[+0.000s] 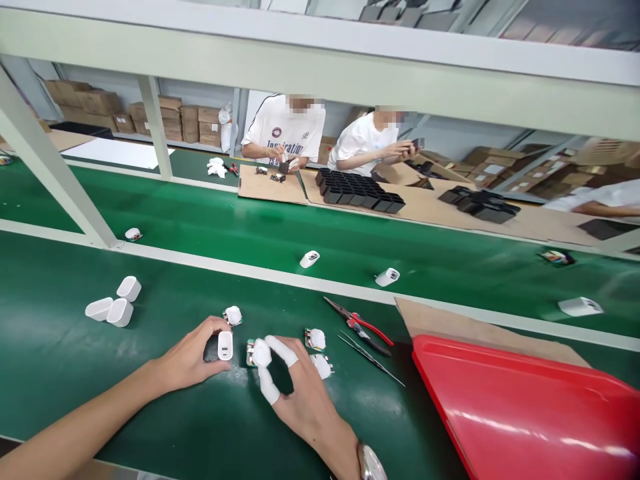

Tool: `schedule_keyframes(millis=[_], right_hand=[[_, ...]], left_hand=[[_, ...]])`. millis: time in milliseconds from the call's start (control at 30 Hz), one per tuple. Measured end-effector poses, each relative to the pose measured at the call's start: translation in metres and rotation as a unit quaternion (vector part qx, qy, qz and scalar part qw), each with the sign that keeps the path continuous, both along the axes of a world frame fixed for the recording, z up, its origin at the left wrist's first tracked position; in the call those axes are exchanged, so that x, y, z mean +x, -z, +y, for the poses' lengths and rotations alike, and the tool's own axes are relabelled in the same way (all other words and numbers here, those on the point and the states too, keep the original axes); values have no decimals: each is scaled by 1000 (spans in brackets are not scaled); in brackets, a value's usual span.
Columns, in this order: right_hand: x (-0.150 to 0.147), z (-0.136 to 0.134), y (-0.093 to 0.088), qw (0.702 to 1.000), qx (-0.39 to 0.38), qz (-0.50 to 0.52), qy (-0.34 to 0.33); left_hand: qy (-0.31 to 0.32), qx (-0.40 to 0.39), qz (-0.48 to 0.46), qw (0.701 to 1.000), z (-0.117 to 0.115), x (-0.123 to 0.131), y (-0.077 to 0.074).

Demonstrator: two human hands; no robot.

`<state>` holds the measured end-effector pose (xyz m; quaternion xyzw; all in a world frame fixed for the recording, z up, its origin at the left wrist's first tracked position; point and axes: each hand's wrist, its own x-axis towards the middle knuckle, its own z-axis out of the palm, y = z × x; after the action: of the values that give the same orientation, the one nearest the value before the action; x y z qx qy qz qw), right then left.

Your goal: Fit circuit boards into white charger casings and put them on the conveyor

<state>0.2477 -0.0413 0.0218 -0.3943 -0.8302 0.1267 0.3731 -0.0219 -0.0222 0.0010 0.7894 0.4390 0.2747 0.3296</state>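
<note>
Between the thumb and fingers of my left hand (pixel 193 353) is a small white plastic charger housing (pixel 225 346), its slotted end facing me. My right hand (pixel 310 387), with white finger cots on thumb and forefinger, pinches a small circuit board with a white-covered part (pixel 259 353). The two pieces are apart, a short gap between them. Just beyond my left fingertips lies another circuit board (pixel 233 315). Right of the held board are two more, an upper board (pixel 315 339) and a lower board (pixel 321 366), the lower one partly behind my right hand.
Red-handled pliers (pixel 359 325) and tweezers (pixel 373 359) lie on the green bench, left of a red tray (pixel 530 407). Several white housings (pixel 120 312) stand at left. Beyond the white rail, a green belt (pixel 225 227) carries scattered parts. Two co-workers (pixel 285 130) sit opposite.
</note>
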Motion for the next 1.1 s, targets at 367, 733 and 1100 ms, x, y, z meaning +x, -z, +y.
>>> schedule_keyframes(millis=[367,733,1100], right_hand=[[-24,1,-17,1000,18,-18,4],[-36,-12,-14,999,21,-7,-44],[-42,-8,-20,989,78,-116,-58]], left_hand=[[13,14,39,999,0,-11,-14],[24,130,37,991,-3,-3,-4],[49,156,85,983,-3,-7,-2]])
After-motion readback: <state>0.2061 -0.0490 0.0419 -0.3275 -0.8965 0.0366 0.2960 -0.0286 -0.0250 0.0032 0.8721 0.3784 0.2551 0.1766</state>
